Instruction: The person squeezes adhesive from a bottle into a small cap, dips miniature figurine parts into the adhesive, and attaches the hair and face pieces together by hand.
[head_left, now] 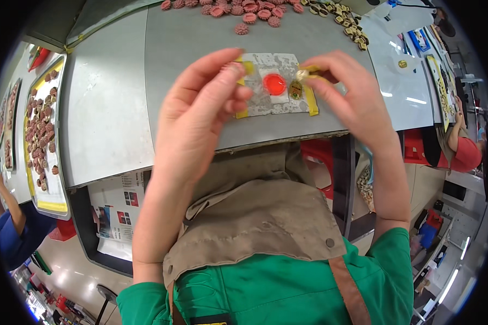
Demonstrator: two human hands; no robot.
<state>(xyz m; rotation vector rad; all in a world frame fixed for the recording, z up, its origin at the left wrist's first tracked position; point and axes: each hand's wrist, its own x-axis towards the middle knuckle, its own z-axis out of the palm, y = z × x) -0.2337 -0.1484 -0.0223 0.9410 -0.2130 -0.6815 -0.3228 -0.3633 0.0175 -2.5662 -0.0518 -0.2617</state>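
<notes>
Both my hands are raised over a worn whitish square mat [265,108] edged with yellow tape. My left hand [200,103] is closed in a pinch at the mat's left side, its fingertips covered with yellow; a pinkish bit seems to show there, too small to name. At the mat's right edge, my right hand [350,86] pinches a small cream-coloured piece [302,75] between thumb and forefinger. Between the hands, a round shallow pool of bright red [275,84] sits on a pale square. Close to its right lies a small oval green-brown piece [296,90].
Many bumpy pink pieces [249,18] lie at the far side of the grey table [190,54]. Dark-and-cream pieces [348,23] spread at far right. A tray [62,135] of brownish-pink pieces stands at left. Other people work at both sides; a red stool [317,157] stands below.
</notes>
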